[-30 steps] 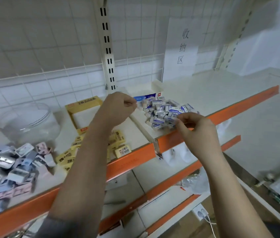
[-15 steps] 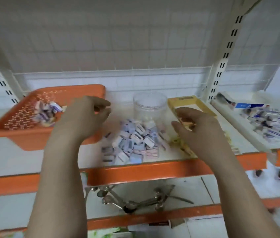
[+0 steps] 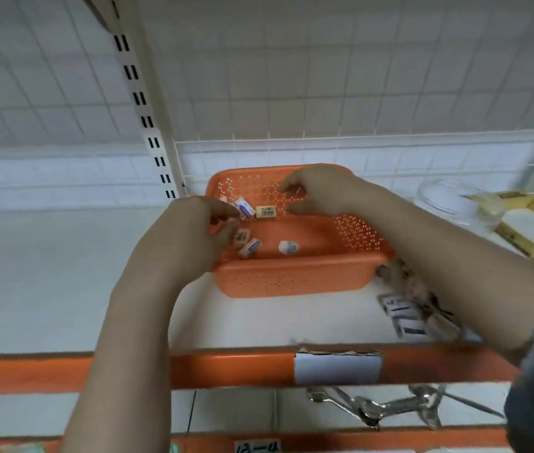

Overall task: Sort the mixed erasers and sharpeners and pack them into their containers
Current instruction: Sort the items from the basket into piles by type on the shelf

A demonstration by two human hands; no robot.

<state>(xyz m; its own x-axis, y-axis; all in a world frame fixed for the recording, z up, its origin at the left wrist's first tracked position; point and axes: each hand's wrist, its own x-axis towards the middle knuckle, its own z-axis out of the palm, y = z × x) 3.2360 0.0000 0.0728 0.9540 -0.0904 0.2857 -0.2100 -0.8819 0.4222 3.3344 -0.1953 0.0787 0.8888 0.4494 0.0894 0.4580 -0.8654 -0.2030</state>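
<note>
Both hands hover over the orange basket [image 3: 292, 276]; left hand [image 3: 193, 230] pinches an eraser [image 3: 245, 209], right hand [image 3: 321, 191] loosely curled, holding nothing.

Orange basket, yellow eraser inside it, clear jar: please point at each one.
orange basket [image 3: 292, 277], head view, front wall.
yellow eraser [image 3: 266, 211], head view, top label face.
clear jar [image 3: 449, 201], head view, its side wall.

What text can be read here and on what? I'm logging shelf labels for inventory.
"12-4", handwritten: white tag on the lower orange shelf rail.
Blank: white paper label on the upper orange rail.
Too blurred: print on the small wrapped erasers in the orange perforated plastic basket, the yellow cardboard box, the barcode-labelled pieces beside the basket.
</note>
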